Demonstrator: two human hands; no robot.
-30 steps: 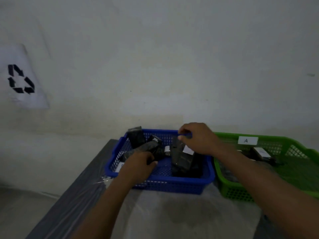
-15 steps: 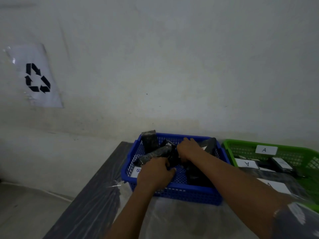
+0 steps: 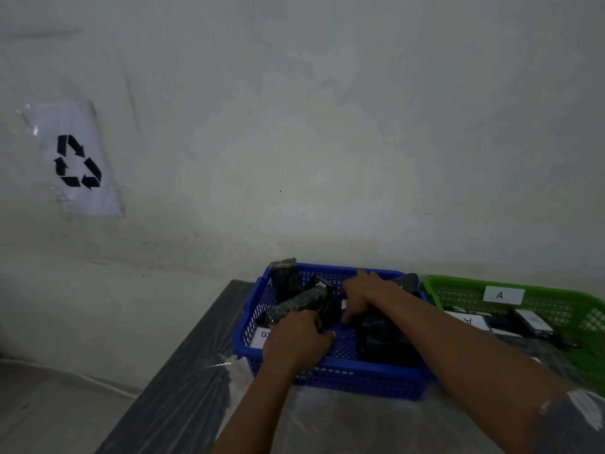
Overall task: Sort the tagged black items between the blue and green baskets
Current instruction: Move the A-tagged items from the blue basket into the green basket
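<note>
The blue basket [image 3: 343, 385] stands at the table's middle with several black wrapped items in it. One black item [image 3: 285, 280] stands upright in the back left corner. A long black item [image 3: 299, 303] leans across the left half, and my left hand [image 3: 294, 340] is closed over its near end. My right hand [image 3: 365, 294] reaches down into the basket's middle, its fingers curled on a black item with a white tag [image 3: 344, 304]; the grip itself is hidden. A bigger black item [image 3: 383, 337] lies under my right forearm. The green basket [image 3: 556, 301] stands to the right.
The green basket carries a white "A" label [image 3: 502, 294] and holds tagged black items [image 3: 532, 322]. A "B" label [image 3: 262, 337] shows on the blue basket's left side. The table [image 3: 183, 388] is covered with clear plastic and ends at the left. A recycling sign [image 3: 77, 160] hangs on the wall.
My right hand has come off the blue basket's back rim and gone down among the black items. My left hand stays on the long item. The view has shifted left.
</note>
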